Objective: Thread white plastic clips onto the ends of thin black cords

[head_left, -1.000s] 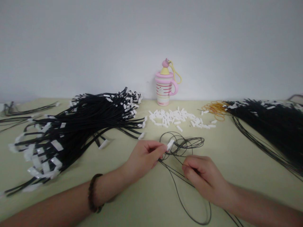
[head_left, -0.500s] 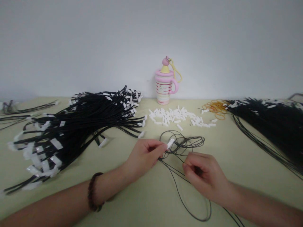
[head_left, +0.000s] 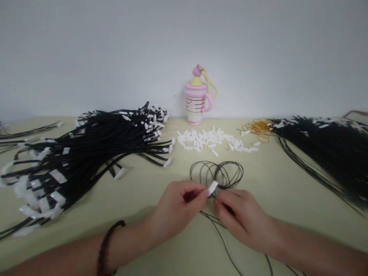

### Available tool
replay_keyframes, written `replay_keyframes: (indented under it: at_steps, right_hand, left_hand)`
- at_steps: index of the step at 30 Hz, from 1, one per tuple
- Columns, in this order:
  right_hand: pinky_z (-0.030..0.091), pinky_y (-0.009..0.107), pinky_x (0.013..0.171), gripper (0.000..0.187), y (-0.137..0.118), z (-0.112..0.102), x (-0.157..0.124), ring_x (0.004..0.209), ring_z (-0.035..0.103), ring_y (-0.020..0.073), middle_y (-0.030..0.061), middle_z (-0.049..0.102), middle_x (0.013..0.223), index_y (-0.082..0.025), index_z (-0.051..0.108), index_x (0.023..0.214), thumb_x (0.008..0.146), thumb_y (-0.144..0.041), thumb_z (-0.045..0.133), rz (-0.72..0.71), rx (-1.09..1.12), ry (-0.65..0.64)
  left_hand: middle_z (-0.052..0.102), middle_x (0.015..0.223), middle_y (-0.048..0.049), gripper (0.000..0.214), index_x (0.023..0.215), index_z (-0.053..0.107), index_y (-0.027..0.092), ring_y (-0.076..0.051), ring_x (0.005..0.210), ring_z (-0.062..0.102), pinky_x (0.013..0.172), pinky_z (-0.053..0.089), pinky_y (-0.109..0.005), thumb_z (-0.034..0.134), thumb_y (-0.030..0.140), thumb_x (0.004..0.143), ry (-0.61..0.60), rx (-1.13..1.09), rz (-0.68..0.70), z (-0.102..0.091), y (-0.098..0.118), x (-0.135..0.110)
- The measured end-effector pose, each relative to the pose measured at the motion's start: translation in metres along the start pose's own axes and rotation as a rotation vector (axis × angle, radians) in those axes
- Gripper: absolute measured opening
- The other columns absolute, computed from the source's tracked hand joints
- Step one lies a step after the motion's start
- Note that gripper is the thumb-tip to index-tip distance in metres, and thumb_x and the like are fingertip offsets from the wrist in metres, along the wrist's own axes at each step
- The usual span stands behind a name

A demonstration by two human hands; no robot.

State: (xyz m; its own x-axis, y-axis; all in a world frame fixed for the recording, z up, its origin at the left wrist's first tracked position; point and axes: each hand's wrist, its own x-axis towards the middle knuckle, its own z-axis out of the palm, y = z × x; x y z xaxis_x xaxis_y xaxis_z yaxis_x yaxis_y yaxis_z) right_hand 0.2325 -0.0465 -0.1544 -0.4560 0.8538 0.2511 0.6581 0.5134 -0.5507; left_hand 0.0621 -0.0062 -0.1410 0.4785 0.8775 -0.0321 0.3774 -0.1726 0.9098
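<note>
Between thumb and fingertips, my left hand (head_left: pixel 184 203) pinches a small white connector (head_left: pixel 212 188) at its lower end. Thin black wires (head_left: pixel 230 174) run from there and loop on the table just beyond my hands. My right hand (head_left: pixel 244 212) is close on the right of the connector, its thumb and forefinger closed on a thin black wire. Its other fingers are curled under and partly hidden. Loose wire ends (head_left: pixel 225 245) trail below my hands toward the near edge of the view. A dark bracelet (head_left: pixel 103 249) is round my left wrist.
Behind the loops lies a scatter of small white connectors (head_left: pixel 201 138). Black cables with white ends (head_left: pixel 94 149) are heaped at left, and another black wire bundle (head_left: pixel 324 149) lies right. Orange rubber bands (head_left: pixel 258 128) and a pink-and-white cup (head_left: pixel 195 101) are at the back.
My right hand has moved left and now nearly meets my left hand. The white connector has come a little nearer and to the right. The wire loops have spread into rounder coils.
</note>
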Motion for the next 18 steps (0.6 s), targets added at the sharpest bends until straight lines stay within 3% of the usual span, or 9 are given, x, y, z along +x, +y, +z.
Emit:
replay_keyframes:
  at_steps: [11,14,18]
  right_hand:
    - [0.029,0.019,0.058,0.015,0.001,0.002,-0.004,0.061,0.039,0.0063,0.0019,0.048,0.068,-0.012,0.049,0.075,0.081,-0.015,0.036,-0.045,-0.047,-0.03]
    - [0.028,0.018,0.055,0.016,0.001,-0.002,0.001,0.058,0.035,0.0045,-0.0002,0.043,0.063,-0.011,0.049,0.072,0.082,-0.018,0.038,0.01,0.159,-0.047]
    - [0.027,0.015,0.047,0.02,0.012,-0.019,0.011,0.051,0.034,0.0021,-0.0022,0.04,0.057,-0.009,0.051,0.068,0.076,-0.027,0.051,0.264,0.716,-0.259]
  left_hand:
    - [0.053,0.06,0.0001,0.024,0.067,0.061,0.012,-0.008,0.058,0.044,0.053,0.034,-0.017,0.046,0.029,0.077,-0.019,0.052,0.065,0.004,-0.001,-0.005]
    - [0.052,0.06,0.0005,0.023,0.068,0.061,0.011,-0.007,0.058,0.043,0.053,0.033,-0.016,0.047,0.028,0.076,-0.037,0.004,0.05,0.001,-0.001,-0.002]
    - [0.046,0.052,0.0031,0.022,0.067,0.06,0.012,-0.004,0.047,0.038,0.043,0.029,-0.015,0.052,0.031,0.074,-0.038,-0.105,-0.033,-0.016,0.005,0.006]
